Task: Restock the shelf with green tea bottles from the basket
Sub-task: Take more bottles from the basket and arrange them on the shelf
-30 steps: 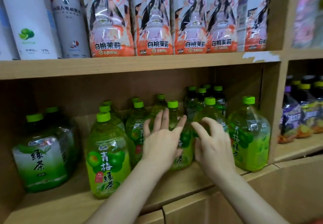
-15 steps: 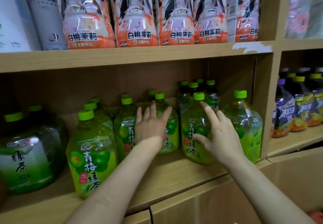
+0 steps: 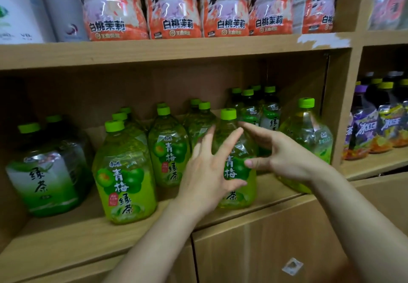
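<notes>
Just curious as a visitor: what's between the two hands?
A green tea bottle stands on the shelf between the left hand and right hand, seen in the head view.

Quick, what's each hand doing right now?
Left hand: open, fingers spread before a green tea bottle.
Right hand: open, holding nothing.

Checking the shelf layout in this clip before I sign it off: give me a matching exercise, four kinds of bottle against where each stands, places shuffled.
1 white bottles
2 orange-labelled bottles
3 purple-capped bottle
4 dark green tea bottle

a lower shelf, far left
b side compartment on the right
c upper shelf, far left
d upper shelf, middle to right

Pairs: 1-c, 2-d, 3-b, 4-a
</notes>
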A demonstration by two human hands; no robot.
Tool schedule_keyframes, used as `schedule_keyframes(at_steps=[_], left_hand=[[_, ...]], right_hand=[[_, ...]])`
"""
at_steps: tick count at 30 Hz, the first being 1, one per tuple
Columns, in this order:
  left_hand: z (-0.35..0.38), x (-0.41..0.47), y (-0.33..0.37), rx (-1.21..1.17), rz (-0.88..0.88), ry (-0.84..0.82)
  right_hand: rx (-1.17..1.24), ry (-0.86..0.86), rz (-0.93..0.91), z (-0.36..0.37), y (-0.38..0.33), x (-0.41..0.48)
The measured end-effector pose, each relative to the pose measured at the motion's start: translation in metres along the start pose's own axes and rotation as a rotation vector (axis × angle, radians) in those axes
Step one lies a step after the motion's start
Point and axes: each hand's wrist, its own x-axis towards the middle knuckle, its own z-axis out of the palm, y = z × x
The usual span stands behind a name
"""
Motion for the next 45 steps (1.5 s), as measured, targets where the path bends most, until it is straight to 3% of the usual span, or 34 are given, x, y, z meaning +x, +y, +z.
schedule_keyframes(at_steps=[3, 5, 9, 12, 15, 18, 29, 34, 37, 39, 41, 43, 45], left_hand=[[-0.008, -0.016, -0.009, 0.158, -0.022, 0.086], [-0.014, -0.022, -0.016, 0.291, -0.054, 0.132], [-0.032, -0.035, -0.028, 0.491, -0.066, 0.146], [-0.053, -0.063, -0.047, 0.421, -0.088, 0.321], [-0.066, -0.089, -0.076, 0.250, -0.285, 0.446], [-0.062, -0.094, -0.093, 0.187, -0.389, 0.340], [-0.060, -0.099, -0.107, 0.271, -0.348, 0.291], [-0.057, -0.096, -0.096, 0.319, -0.370, 0.256], [-0.056, -0.093, -0.087, 0.348, -0.381, 0.255], [-0.053, -0.090, -0.079, 0.366, -0.302, 0.279], [-0.048, -0.086, -0.069, 0.333, -0.180, 0.323], [-0.041, -0.080, -0.055, 0.288, -0.056, 0.335], [-0.029, -0.070, -0.041, 0.251, 0.031, 0.281]], right_hand=[[0.081, -0.028, -0.012, 0.016, -0.012, -0.002], [0.110, 0.085, -0.006, 0.042, -0.017, -0.004], [-0.118, 0.258, -0.016, 0.098, -0.024, -0.008], [-0.140, 0.314, -0.001, 0.118, -0.034, -0.005], [-0.307, 0.295, 0.037, 0.128, -0.042, -0.002], [-0.396, 0.292, 0.078, 0.137, -0.046, 0.002], [-0.579, 0.369, 0.145, 0.170, -0.060, 0.023], [-0.425, 0.202, 0.125, 0.157, -0.053, 0.031], [-0.200, 0.094, 0.083, 0.137, -0.048, 0.020], [-0.266, 0.204, 0.026, 0.120, -0.043, 0.004], [-0.462, 0.529, -0.016, 0.096, -0.036, -0.012], [-0.570, 0.789, 0.049, 0.065, -0.026, -0.027], [-0.648, 0.856, 0.192, 0.035, -0.013, -0.034]])
